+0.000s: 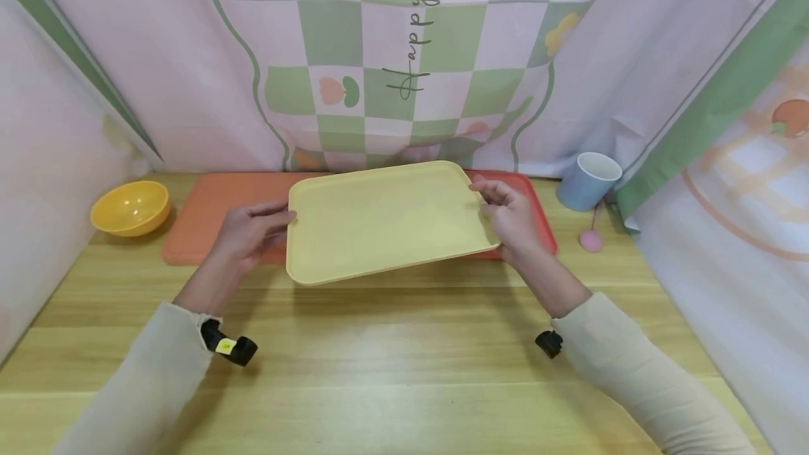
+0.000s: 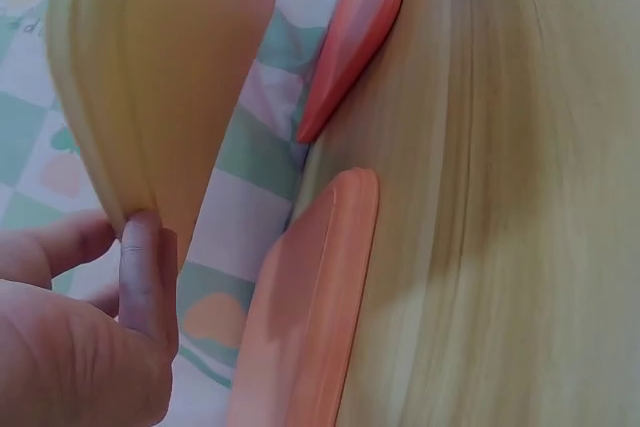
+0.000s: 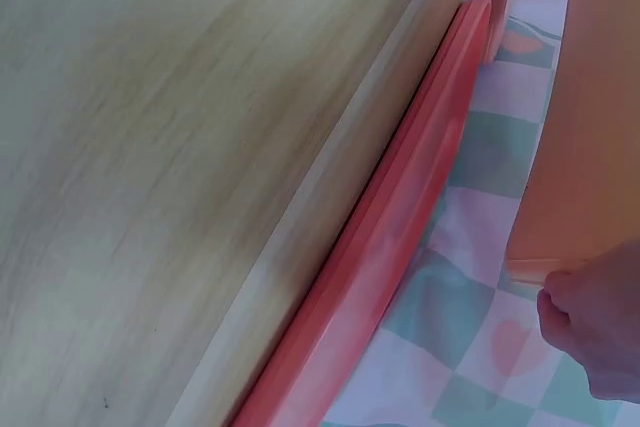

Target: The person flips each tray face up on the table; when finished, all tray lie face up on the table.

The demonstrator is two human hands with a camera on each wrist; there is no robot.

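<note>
A pale yellow rectangular tray [image 1: 385, 223] is held up above the table by both hands, its right end a little higher in the head view. My left hand [image 1: 249, 234] pinches its left edge, thumb on the upper side. At the opposite edge my right hand [image 1: 510, 220] grips the rim. The left wrist view shows fingertips [image 2: 142, 247] under the tray's rim. Behind and below it lie an orange tray [image 1: 215, 213] at left and a red tray [image 1: 537, 213] at right, both partly hidden by the yellow one.
A yellow bowl [image 1: 131, 209] sits at the table's far left. Back right stands a light blue cup [image 1: 588, 182], with a pink round-ended utensil [image 1: 591, 239] beside it. A checkered curtain [image 1: 392, 41] hangs along the back of the wooden table [image 1: 392, 371].
</note>
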